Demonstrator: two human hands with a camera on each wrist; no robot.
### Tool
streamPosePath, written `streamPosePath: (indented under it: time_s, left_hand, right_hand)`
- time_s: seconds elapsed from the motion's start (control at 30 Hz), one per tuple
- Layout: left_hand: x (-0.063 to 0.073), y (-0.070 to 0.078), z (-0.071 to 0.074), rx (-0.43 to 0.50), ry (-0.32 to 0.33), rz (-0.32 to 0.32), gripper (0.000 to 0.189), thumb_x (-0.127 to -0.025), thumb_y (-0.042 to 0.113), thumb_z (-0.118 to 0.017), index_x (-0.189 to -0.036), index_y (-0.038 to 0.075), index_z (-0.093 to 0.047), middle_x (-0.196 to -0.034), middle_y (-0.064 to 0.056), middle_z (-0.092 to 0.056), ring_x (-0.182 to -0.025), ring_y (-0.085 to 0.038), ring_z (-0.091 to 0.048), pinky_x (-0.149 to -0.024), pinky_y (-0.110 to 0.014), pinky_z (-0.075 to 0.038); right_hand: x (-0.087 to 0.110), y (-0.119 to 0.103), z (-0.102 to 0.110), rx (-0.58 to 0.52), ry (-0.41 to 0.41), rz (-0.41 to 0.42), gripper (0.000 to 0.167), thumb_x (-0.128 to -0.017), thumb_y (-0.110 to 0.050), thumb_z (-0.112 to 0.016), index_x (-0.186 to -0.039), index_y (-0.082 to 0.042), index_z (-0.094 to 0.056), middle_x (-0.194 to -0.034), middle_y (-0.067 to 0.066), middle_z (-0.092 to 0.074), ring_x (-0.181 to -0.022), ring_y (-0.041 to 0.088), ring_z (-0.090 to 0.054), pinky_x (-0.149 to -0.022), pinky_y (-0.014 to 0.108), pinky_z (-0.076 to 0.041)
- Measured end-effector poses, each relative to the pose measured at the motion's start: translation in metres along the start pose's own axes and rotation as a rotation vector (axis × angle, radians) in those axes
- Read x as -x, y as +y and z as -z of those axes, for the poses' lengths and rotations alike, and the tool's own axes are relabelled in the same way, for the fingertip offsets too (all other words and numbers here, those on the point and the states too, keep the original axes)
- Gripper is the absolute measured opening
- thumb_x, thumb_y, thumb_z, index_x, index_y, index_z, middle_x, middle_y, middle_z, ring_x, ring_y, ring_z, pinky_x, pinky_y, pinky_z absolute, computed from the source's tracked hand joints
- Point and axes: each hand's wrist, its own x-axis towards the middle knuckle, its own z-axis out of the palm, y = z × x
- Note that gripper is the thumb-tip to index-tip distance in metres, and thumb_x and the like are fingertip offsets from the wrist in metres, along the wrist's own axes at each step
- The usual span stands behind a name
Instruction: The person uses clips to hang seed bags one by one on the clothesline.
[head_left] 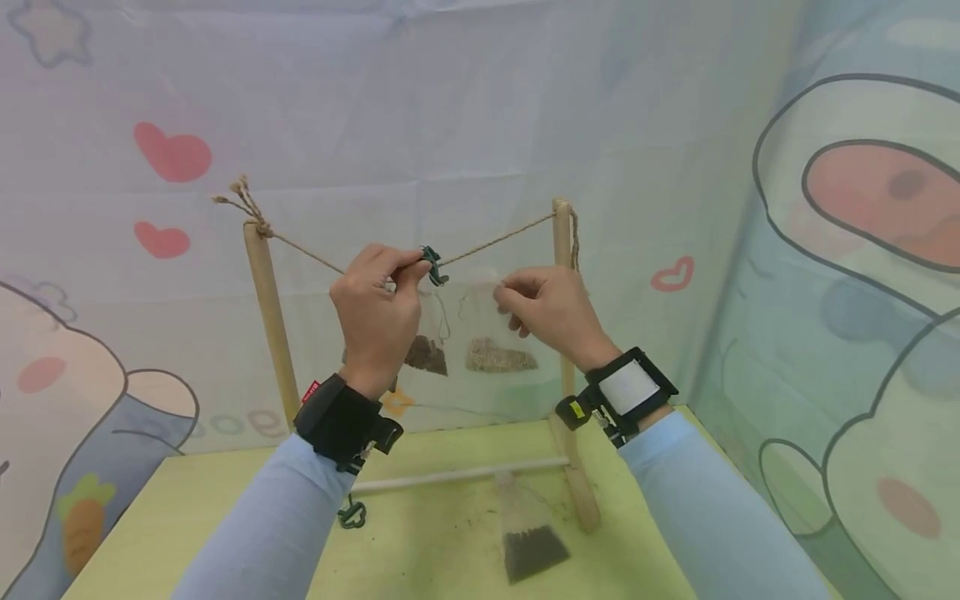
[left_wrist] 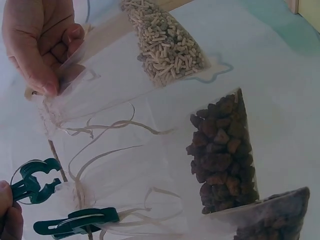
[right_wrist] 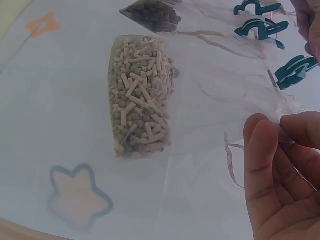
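Between thumb and fingers, my left hand (head_left: 375,308) pinches a green plastic clip (left_wrist: 31,187), whose jaws are spread close to the twine (head_left: 495,242). My right hand (head_left: 551,304) pinches the gathered top of a sheer drawstring bag of pale pellets (right_wrist: 140,95) against the twine. The pellet bag hangs down below that hand. Beside it hangs a second sheer bag with reddish-brown stones (left_wrist: 220,155). Another green clip (left_wrist: 80,222) grips the twine near the stone bags, and its drawstrings dangle. In the head view the left hand partly hides the stone bags.
The twine sags between two wooden posts (head_left: 270,325) of a stand. A white rod (head_left: 465,475) crosses low down. A bag of dark grains (head_left: 534,554) lies on the yellow table (head_left: 420,550), and a green clip (head_left: 352,513) is by the rod.
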Motion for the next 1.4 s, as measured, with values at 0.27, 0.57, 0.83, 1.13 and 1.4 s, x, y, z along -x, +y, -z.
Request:
streamPosePath:
  time_s: [0.27,0.57,0.83,1.13,1.4]
  left_hand:
    - [0.004,-0.003,-0.006,-0.038,-0.016,0.044,0.008,-0.092,0.001,-0.076,-0.094,-0.006,-0.078,-0.078,-0.018,-0.063,-0.067,-0.029,-0.055,-0.066,-0.033,-0.039]
    - [0.006,-0.002,-0.012,-0.172,0.053,0.046,0.009,-0.089,0.009,-0.082,-0.087,0.0,-0.08,-0.08,-0.014,-0.069,-0.081,-0.035,-0.049,-0.084,-0.042,-0.018]
    - [0.006,0.0,-0.014,-0.188,0.048,0.066,0.009,-0.089,0.008,-0.081,-0.086,0.0,-0.08,-0.08,-0.014,-0.07,-0.081,-0.035,-0.05,-0.082,-0.045,-0.02]
    - [0.003,0.003,-0.013,-0.157,0.006,0.12,0.011,-0.093,0.01,-0.078,-0.089,0.0,-0.08,-0.084,-0.016,-0.072,-0.081,-0.036,-0.049,-0.084,-0.045,-0.018]
    - [0.005,0.003,-0.014,-0.178,-0.029,0.13,0.011,-0.092,0.011,-0.079,-0.089,0.001,-0.08,-0.084,-0.016,-0.072,-0.08,-0.036,-0.049,-0.083,-0.047,-0.021]
  right_hand:
    - [0.001,0.0,-0.006,-0.022,-0.006,-0.005,0.017,-0.1,-0.008,-0.066,-0.098,0.001,-0.08,-0.082,0.015,-0.074,-0.062,0.025,-0.068,-0.056,0.029,-0.057]
    - [0.003,0.005,-0.015,-0.071,0.002,-0.028,0.019,-0.101,-0.009,-0.064,-0.1,0.002,-0.079,-0.083,0.016,-0.074,-0.063,0.025,-0.069,-0.058,0.029,-0.058]
    - [-0.003,0.006,-0.026,-0.014,0.119,0.035,0.018,-0.099,-0.007,-0.065,-0.096,0.003,-0.08,-0.078,0.017,-0.075,-0.06,0.028,-0.071,-0.055,0.026,-0.057]
    - [-0.009,-0.001,-0.031,0.013,0.189,0.051,0.016,-0.098,-0.011,-0.068,-0.097,-0.001,-0.081,-0.078,0.012,-0.076,-0.059,0.022,-0.071,-0.058,0.027,-0.057]
    - [-0.01,0.0,-0.038,-0.101,0.144,0.028,0.016,-0.099,-0.008,-0.068,-0.1,0.003,-0.079,-0.081,0.014,-0.076,-0.061,0.02,-0.072,-0.06,0.027,-0.059]
